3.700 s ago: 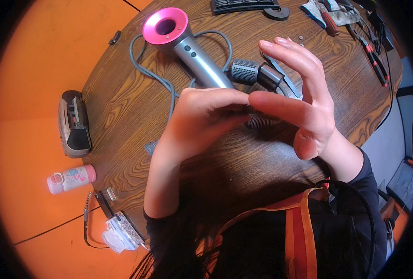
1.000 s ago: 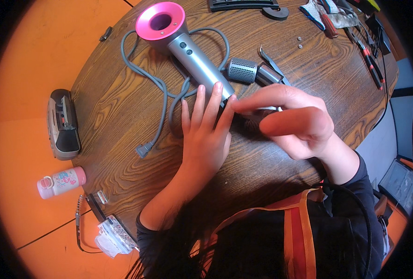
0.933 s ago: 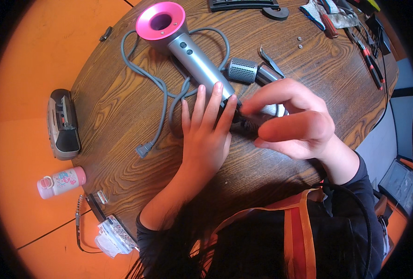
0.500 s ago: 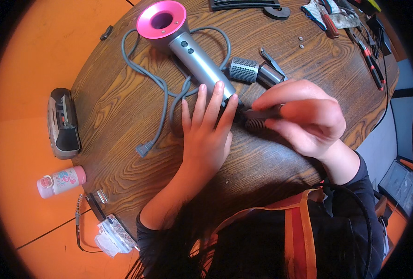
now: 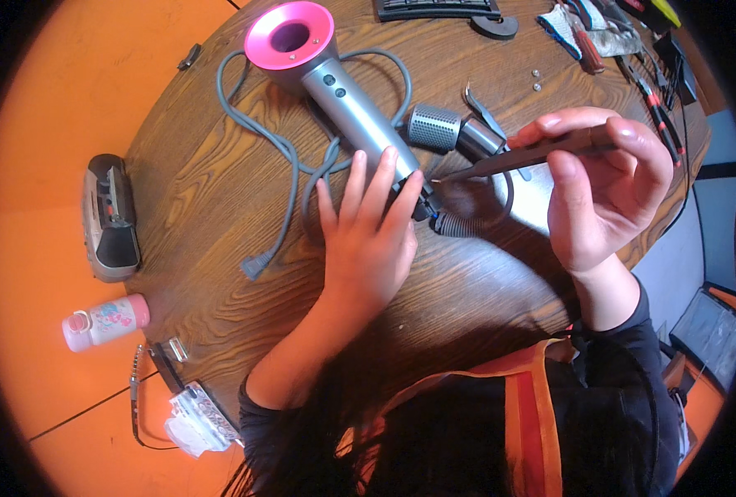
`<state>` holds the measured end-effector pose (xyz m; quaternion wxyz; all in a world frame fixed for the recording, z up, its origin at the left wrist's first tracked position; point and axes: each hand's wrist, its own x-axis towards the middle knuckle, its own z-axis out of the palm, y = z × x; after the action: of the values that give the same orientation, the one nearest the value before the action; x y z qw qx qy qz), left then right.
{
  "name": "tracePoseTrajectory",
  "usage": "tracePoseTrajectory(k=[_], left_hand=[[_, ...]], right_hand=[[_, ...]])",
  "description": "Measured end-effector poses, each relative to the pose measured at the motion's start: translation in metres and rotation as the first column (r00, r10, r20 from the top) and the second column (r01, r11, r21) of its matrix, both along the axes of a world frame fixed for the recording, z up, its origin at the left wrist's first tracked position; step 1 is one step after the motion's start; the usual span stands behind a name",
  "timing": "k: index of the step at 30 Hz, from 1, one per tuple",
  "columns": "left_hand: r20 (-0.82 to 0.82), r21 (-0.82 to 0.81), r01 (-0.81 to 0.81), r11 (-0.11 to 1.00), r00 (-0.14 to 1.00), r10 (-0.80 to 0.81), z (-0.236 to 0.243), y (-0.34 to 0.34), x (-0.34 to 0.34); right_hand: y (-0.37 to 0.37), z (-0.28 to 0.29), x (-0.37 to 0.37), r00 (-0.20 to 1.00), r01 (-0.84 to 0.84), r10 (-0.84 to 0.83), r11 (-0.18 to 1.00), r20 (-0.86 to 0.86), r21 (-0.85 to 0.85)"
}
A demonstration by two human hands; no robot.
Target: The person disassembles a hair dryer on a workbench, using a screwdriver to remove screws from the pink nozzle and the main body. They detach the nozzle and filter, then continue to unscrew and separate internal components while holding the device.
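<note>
While the left hand (image 5: 368,240) lay flat with fingers spread across the lower end of the grey handle, a person at a round wooden table (image 5: 219,215) pinned a pink-ringed hair dryer (image 5: 335,91) against the wood. The right hand (image 5: 604,186) was closed around a long dark pointed tool (image 5: 517,159), its thin tip aimed at the handle's base just beside the left fingertips, where the ribbed grey cord (image 5: 302,166) leaves the body. A perforated metal filter sleeve (image 5: 434,128) sat slid off just beside the handle, with tweezers (image 5: 485,112) near it and two small screws (image 5: 537,79) farther up the table. The dryer looked rigid, smooth and top-heavy toward its ring head, apt to roll on its round handle unless pressed down mid-barrel, as it was. The cord appeared limp and springy, a poor place to hold. A small cassette player (image 5: 110,217) and a pink bottle (image 5: 105,321) lay on the orange floor, well apart.
</note>
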<state>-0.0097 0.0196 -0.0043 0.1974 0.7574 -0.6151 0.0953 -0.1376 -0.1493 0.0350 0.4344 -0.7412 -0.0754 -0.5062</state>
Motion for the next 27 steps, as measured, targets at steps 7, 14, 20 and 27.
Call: tracePoseTrajectory(k=[7, 14, 20, 27], left_hand=[[-0.002, -0.407, -0.027, 0.913, 1.000, 0.029, 0.003, -0.001, -0.006], [-0.038, -0.387, 0.038, 0.921, 0.998, -0.057, 0.005, -0.001, -0.004], [-0.094, -0.381, 0.029, 0.924, 0.993, -0.070, 0.001, -0.001, -0.002], [-0.069, -0.429, 0.023, 0.903, 0.996, -0.058, -0.003, 0.000, 0.007]], right_hand=[[0.009, 0.001, 0.000, 0.996, -0.088, 0.085, 0.952, 0.026, 0.292], [0.017, -0.007, 0.006, 0.971, -0.239, 0.209, 0.883, 0.118, 0.405], [0.019, -0.007, 0.008, 0.982, -0.187, 0.169, 0.871, 0.082, 0.453], [-0.024, 0.008, -0.015, 0.978, -0.068, -0.093, 0.710, 0.189, 0.701]])
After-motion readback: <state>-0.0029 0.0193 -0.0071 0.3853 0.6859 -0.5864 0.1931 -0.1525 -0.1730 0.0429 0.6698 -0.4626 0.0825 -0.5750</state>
